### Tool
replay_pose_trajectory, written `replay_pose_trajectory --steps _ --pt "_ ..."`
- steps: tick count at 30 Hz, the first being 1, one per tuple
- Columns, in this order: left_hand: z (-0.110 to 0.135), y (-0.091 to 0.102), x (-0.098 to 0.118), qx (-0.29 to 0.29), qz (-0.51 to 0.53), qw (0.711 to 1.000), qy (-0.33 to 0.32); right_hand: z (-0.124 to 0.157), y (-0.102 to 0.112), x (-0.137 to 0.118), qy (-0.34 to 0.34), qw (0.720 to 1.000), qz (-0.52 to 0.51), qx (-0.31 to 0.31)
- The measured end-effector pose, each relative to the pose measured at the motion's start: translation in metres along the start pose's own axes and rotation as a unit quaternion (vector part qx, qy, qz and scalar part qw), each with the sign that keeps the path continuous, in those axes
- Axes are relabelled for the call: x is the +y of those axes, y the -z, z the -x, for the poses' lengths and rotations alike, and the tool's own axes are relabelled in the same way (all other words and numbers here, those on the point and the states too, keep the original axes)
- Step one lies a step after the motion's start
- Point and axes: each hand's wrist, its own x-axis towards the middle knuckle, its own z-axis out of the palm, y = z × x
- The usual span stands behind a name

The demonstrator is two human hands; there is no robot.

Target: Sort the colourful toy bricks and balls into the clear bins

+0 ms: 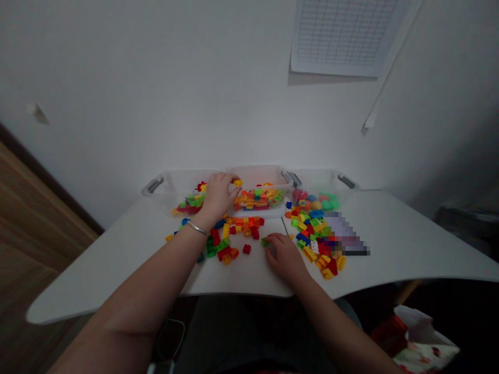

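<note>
My left hand [220,193] is raised over the bins at the back of the table, its thumb and fingers pinched on a small yellow toy piece [238,183]. Just right of it stands the middle clear bin [259,176], partly filled with orange, red and green bricks. On the tabletop my right hand [284,254] has its fingertips closed on a green toy brick [265,242]. A single red brick [247,249] lies to the left of that hand. Loose bricks [223,244] of several colours are spread below my left forearm, some hidden by it.
A left clear bin [175,182] holds green and red pieces; a right clear bin [323,179] holds colourful balls. Another brick pile [315,239] lies right of my right hand, beside a blurred-out flat object [346,234]. The white table [397,244] meets the wall behind.
</note>
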Motion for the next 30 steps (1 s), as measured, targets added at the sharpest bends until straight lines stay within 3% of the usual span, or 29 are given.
replay_pose_trajectory --steps 8,11,16,22,30 --pt "-0.013 -0.016 0.004 -0.075 -0.046 0.992 0.087 0.000 0.002 -0.002 -0.005 1.000 0.008 -0.004" --pt "-0.014 -0.023 0.008 -0.115 -0.050 0.990 0.070 0.000 0.002 -0.003 -0.002 1.000 0.010 -0.005" --pt "-0.012 -0.029 0.008 -0.132 -0.070 0.988 0.040 -0.001 0.001 0.000 -0.001 1.000 0.000 -0.001" --pt "-0.012 -0.026 -0.001 -0.180 -0.090 0.978 -0.048 0.000 0.000 0.002 -0.004 1.000 -0.007 -0.003" --pt "-0.009 -0.020 -0.005 -0.180 -0.004 0.983 -0.033 0.000 0.001 0.000 -0.005 1.000 -0.011 0.006"
